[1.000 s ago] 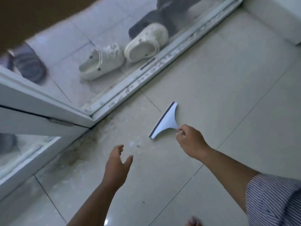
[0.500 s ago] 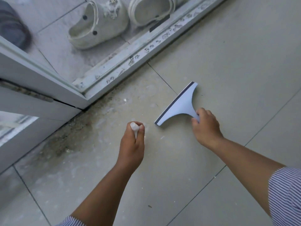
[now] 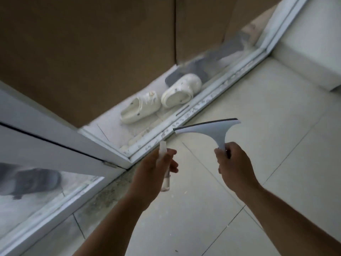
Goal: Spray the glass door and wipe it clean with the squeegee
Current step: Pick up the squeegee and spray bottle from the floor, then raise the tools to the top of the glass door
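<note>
Here, left hand [image 3: 150,175] grip round spray bottle [image 3: 163,147], right hand [image 3: 235,168] round squeegee [image 3: 208,130], beside door track [image 3: 203,105].

The light is dim and flat, with a cool grey cast. The pale floor tiles [image 3: 258,145] are brightest toward 2 o'clock, by the white ledge [image 3: 313,52], while the brown panel [image 3: 92,52] from 10 to 12 o'clock sits dark and murky. Shadows are weak and soft-edged; a faint one lies under the white clogs [image 3: 140,109]. The dark slipper [image 3: 31,180] at 9 o'clock is smeared and hazy behind the filmy glass door [image 3: 77,185]. The spray bottle [image 3: 163,150] in the left hand [image 3: 153,174] blurs to a pale streak, whereas the squeegee [image 3: 206,130] in the right hand [image 3: 234,167] keeps a fairly crisp blade edge. The door track [image 3: 203,106] stretches toward the corners under wide-angle distortion, and fine detail is soft throughout.
</note>
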{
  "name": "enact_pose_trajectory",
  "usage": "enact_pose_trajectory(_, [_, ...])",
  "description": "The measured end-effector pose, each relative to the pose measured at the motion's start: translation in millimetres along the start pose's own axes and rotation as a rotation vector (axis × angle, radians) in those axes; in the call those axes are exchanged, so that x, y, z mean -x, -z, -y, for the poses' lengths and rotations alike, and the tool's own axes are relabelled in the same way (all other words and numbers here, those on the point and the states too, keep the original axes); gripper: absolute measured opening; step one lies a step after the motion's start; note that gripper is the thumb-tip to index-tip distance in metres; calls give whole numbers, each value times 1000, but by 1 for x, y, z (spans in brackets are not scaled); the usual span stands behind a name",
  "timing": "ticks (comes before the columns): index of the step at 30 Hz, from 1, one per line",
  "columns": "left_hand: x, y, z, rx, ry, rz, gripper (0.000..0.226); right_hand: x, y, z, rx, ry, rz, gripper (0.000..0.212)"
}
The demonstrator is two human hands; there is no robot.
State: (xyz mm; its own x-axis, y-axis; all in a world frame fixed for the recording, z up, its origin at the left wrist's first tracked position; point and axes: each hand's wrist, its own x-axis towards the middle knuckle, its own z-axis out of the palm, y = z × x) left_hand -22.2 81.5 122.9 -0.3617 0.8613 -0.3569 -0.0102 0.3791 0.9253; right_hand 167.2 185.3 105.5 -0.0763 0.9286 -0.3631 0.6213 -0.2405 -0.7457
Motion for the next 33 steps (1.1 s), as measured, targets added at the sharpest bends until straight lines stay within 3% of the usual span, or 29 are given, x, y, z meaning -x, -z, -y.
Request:
enact_pose_trajectory(7, [92,21,-175,1,-213,11,19,95,110,140,-177,6,-39,23])
enact_pose_trajectory(15, [220,72,-343,-21,-374,-87,16,228,231,296,-199,179,-40,21])
enact_pose_trajectory(18, [271,91,-400,-2,-405,-132,25,279,264,348,-221,278,-24,21])
enact_pose_trajectory(23, [336,113,-475,112,-509,-156,39,339,293,414,-235,452,13,27])
enact_pose_trajectory(27, [389,125,-522,250,-577,-157,33,388,312,460,-291,607,94,31])
enact_pose_trajectory(33, [453,135,-550,291,-624,-225,40,434,329,502,-381,807,211,21])
